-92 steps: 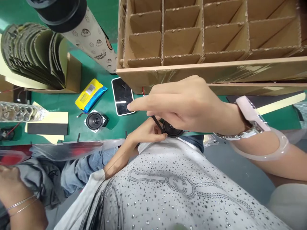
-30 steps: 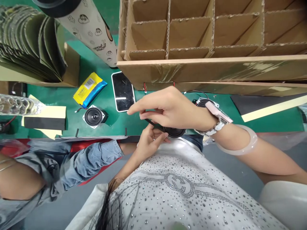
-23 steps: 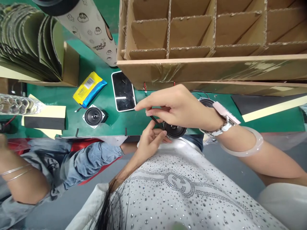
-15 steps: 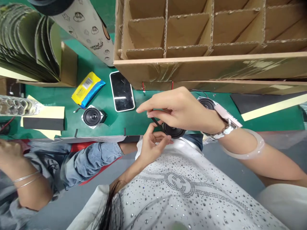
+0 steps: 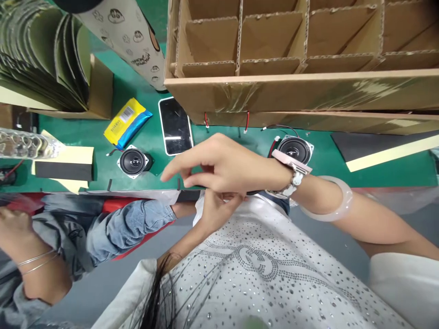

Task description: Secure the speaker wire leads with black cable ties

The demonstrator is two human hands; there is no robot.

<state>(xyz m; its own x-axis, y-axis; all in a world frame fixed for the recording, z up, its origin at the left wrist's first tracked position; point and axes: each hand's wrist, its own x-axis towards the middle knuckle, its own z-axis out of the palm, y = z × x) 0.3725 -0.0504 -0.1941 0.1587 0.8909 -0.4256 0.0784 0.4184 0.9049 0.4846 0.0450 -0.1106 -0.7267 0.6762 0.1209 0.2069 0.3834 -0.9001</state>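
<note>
My right hand hovers over the green mat with its fingers apart, and I see nothing in it. Below it, my left hand is curled at my chest, its fingers against a black speaker, of which only a thin dark edge shows. Both hands hide the rest of that speaker. Further along the mat, a square-framed speaker lies near my right wrist with red and black wires, and another lies left of my right fingertips. A black-screened phone sits above them.
A cardboard divider crate overhangs the mat, with red wire ends under it. A yellow-blue packet, a printed tube, stacked corrugated card and bubble wrap lie left. A co-worker's arm rests lower left.
My right hand has moved left and lower, its fingers opening, and the black strip no longer shows in it. It now covers the speaker my left hand holds, and the wrist has uncovered the far speaker.
</note>
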